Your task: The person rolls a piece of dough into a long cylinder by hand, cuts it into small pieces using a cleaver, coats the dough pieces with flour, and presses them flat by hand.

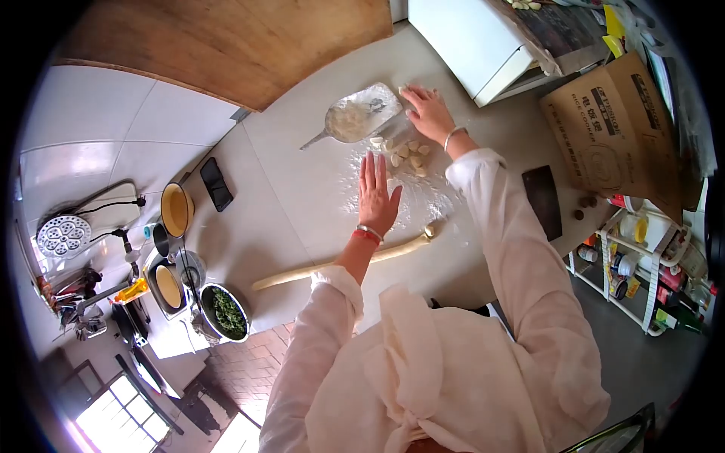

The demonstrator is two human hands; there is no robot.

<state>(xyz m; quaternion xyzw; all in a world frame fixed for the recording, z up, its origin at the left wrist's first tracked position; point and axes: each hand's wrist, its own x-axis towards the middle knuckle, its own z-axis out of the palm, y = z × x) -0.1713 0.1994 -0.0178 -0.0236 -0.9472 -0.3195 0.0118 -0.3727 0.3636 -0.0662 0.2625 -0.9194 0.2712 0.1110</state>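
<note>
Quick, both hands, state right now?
Left hand: open, fingers extended, near the dough pieces, holding nothing visible.
Right hand: near the scoop; can't tell whether it's gripping anything.

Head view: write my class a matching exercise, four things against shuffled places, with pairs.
1. long pale dough rope
2. small pale dough pieces
3. flat black phone
4. dark-green leafy heap

A. near the tiled wall
B. inside a round, pale-rimmed bowl
C. between left hand and right hand
D. partly hidden by the left forearm

Pairs: 1-D, 2-C, 3-A, 4-B
</note>
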